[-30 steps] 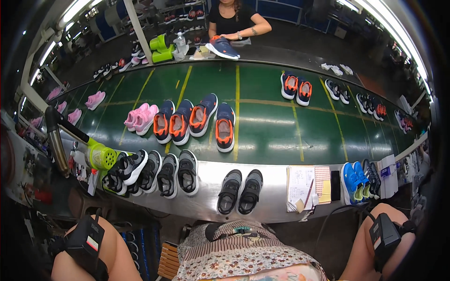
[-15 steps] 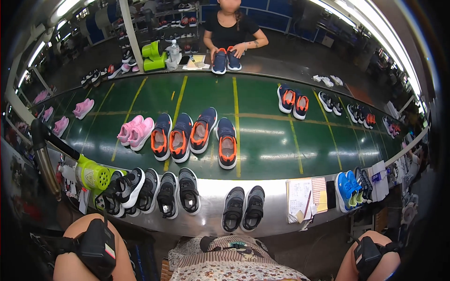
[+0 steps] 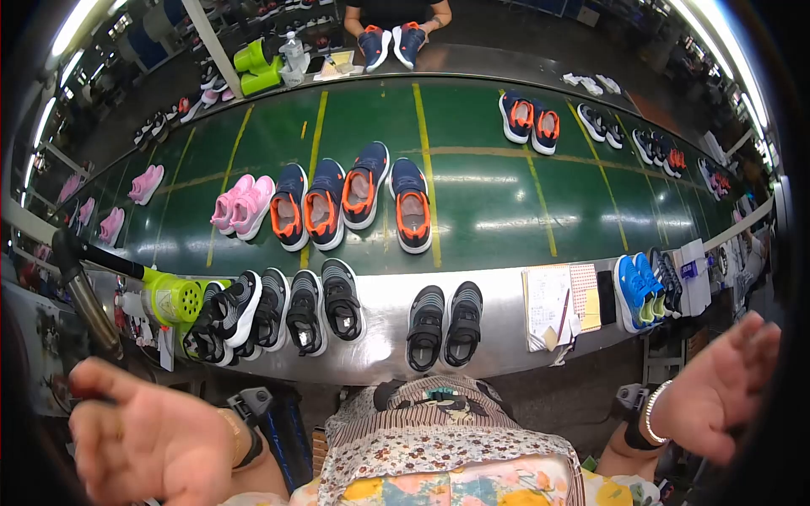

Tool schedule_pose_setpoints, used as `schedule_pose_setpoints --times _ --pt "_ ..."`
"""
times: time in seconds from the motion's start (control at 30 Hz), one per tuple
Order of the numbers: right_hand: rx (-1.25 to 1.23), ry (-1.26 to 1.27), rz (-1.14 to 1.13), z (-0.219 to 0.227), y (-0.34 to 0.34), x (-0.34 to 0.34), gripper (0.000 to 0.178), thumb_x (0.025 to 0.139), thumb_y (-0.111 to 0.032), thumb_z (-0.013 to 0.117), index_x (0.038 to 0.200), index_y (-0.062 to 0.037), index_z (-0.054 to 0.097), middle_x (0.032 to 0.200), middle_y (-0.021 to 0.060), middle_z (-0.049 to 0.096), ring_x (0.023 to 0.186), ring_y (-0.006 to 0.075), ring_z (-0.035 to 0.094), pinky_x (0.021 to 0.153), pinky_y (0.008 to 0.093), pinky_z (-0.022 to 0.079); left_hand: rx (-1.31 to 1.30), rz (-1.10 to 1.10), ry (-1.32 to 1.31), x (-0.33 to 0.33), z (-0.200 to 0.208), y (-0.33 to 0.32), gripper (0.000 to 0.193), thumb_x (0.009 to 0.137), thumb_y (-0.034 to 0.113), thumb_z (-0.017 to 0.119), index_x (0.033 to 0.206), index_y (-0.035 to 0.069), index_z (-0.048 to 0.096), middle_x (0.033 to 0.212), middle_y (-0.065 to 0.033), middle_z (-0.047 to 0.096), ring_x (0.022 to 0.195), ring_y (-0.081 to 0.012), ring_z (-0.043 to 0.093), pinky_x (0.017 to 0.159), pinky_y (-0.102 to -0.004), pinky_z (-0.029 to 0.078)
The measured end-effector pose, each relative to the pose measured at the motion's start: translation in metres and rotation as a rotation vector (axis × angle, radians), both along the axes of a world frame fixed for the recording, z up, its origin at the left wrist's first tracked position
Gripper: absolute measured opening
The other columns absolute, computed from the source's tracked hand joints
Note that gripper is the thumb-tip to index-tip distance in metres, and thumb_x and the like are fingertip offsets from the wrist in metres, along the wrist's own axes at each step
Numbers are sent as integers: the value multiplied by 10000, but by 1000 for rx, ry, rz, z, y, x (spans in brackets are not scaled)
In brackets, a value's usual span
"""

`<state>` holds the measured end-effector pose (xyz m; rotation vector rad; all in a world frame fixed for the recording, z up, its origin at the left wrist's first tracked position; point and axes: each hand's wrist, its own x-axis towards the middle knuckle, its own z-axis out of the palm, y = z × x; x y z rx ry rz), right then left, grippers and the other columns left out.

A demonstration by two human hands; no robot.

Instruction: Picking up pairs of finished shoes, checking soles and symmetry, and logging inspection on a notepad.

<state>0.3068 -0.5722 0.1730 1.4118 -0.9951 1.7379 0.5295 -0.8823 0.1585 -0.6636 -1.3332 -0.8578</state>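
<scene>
My left hand (image 3: 156, 438) is raised at the lower left, palm showing and fingers apart, with nothing in it. At the lower right, my right hand (image 3: 717, 392) is also empty, palm up and fingers spread. A pair of black and grey strap sneakers (image 3: 425, 329) stands on the metal ledge (image 3: 388, 354) in front of me, touched by neither hand. Several similar black sneakers (image 3: 305, 316) line the ledge above my left hand. Blue sneakers (image 3: 631, 295) stand near my right hand, on the ledge's right part.
A green conveyor belt (image 3: 472, 219) carries navy and orange sneakers (image 3: 412, 207) and pink sneakers (image 3: 251, 207). A lime-green blower (image 3: 173, 299) and metal pipe (image 3: 89, 308) stand left. A notebook (image 3: 547, 308) and phone (image 3: 605, 295) lie right. A co-worker (image 3: 396, 13) opposite holds navy shoes (image 3: 377, 46).
My hands have come into view, open, where only my forearms with black devices showed. The view has tilted down. The co-worker's two shoes have moved apart and tilted.
</scene>
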Motion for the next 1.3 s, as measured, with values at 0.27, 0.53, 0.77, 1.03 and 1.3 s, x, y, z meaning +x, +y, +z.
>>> schedule_pose_setpoints --times 0.27,0.53,0.77,1.03,1.3 --pt "1564 -1324 231 -327 9 0 704 818 -272 638 1320 27 245 1101 177 530 963 230 561 830 312 455 443 -28 -2028 -21 -339 31 726 747 321 688 1277 -33 341 1201 -214 481 1056 -306 524 886 -376 428" --pt "1558 -1326 154 -395 -34 47 829 742 -257 695 1311 88 201 1007 163 523 820 193 539 724 291 450 461 22 -1852 -26 -406 72 786 767 295 678 1354 18 235 1218 -190 428 1061 -274 481 924 -354 383" --pt "1581 -1227 52 -415 -11 30 726 740 -76 632 1343 -23 232 1112 163 464 871 204 535 727 303 465 459 1147 -1319 3 -333 20 401 741 101 598 1108 -1 476 1069 -149 486 1006 -308 461 882 -382 366" --pt "1427 -826 59 -307 -109 34 633 732 -43 591 1301 -40 315 1162 147 436 1012 249 476 862 356 412 1159 779 -1809 76 -381 -94 663 696 49 599 1311 59 353 1273 -217 432 1140 -389 431 939 -391 366" --pt "1735 -820 368 -364 -277 79 799 712 -213 670 1322 60 233 1160 286 472 1076 344 500 893 373 415 1686 244 -1493 103 -349 -41 596 731 -37 446 1310 71 350 1164 -120 518 1054 -270 505 845 -340 420"
